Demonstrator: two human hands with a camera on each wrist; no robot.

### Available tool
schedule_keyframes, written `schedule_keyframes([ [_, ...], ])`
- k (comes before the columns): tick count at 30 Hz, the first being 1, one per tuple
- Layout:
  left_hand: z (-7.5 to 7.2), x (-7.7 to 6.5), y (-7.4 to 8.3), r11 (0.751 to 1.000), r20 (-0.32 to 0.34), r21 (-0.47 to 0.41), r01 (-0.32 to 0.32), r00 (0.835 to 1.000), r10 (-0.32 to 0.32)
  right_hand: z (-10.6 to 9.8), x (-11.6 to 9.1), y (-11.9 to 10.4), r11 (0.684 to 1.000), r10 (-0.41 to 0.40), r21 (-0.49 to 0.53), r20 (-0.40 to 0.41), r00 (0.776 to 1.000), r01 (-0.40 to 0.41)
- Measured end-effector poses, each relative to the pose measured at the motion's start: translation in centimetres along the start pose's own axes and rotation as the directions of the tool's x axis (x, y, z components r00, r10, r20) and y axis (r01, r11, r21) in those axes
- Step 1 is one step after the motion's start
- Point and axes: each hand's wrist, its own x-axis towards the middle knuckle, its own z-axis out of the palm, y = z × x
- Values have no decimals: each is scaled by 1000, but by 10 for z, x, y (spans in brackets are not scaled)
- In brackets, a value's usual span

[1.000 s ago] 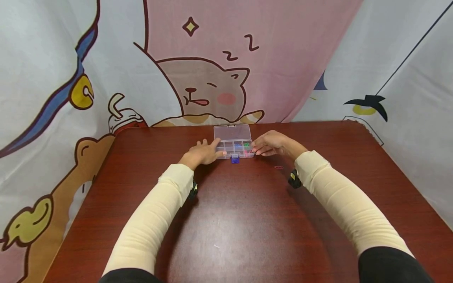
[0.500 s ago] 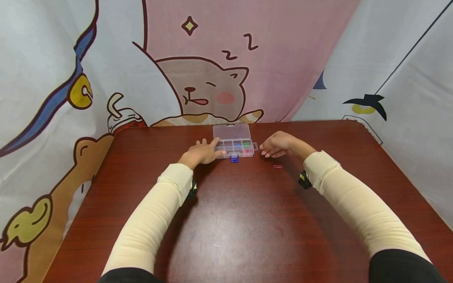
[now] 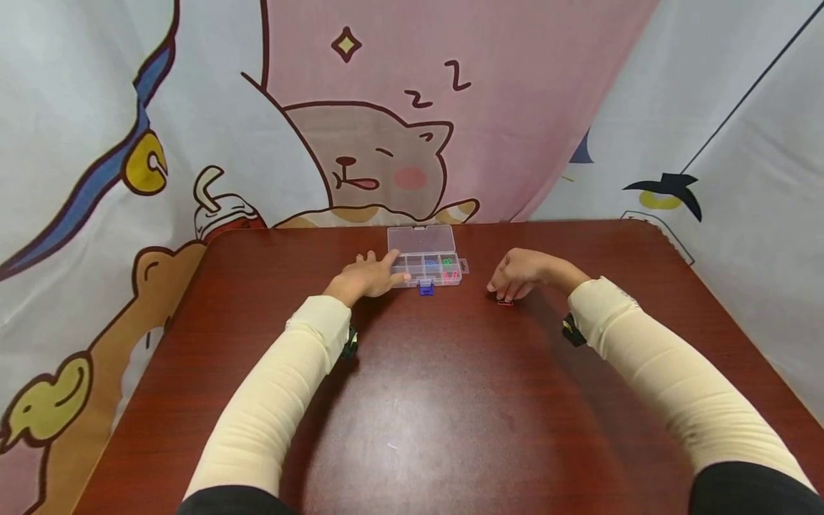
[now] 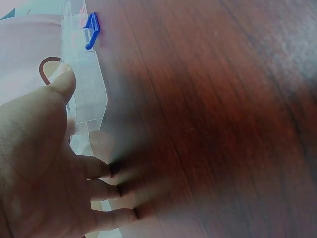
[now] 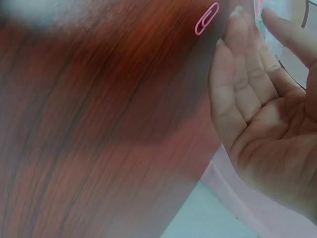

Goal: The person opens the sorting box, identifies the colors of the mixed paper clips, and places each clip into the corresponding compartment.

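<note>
A clear plastic compartment box [image 3: 417, 280] stands at the far middle of the table, its lid [image 3: 421, 240] raised behind it and a blue latch [image 3: 425, 289] at its front. My left hand [image 3: 367, 276] rests at the box's left end, fingers spread, with the thumb over its front left part. Pink paper clips [image 3: 452, 276] lie in the front right compartment; blue and green pieces lie in the back ones. To the right, my right hand [image 3: 523, 272] hovers just over a single pink paper clip [image 5: 207, 19] on the table, fingers slightly bent and nothing between them.
The brown wooden table [image 3: 412, 400] ends at a cartoon-printed curtain [image 3: 515, 107] behind. A tiny white scrap [image 3: 392, 445] lies near the front. The box's hanging tab [image 3: 464, 266] juts from its right end.
My right hand has moved away from the box's right end, rightward and toward the front, to the loose pink paper clip. The left hand stays at the box.
</note>
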Motion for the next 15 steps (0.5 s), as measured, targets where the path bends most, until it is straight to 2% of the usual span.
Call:
schedule_keyframes([
  [6,0,0,0,1000,2,4,4,1000,-4,-2,-3,6,996,15,-91,26,1000,-13],
  [9,0,0,0,1000,-2,4,0,1000,0,0,-5,7,984,25,-175,15,1000,-22],
  [15,1,1,0,1000,-2,19,-11,1000,11,7,-6,4,928,27,-369,-56,998,-46],
])
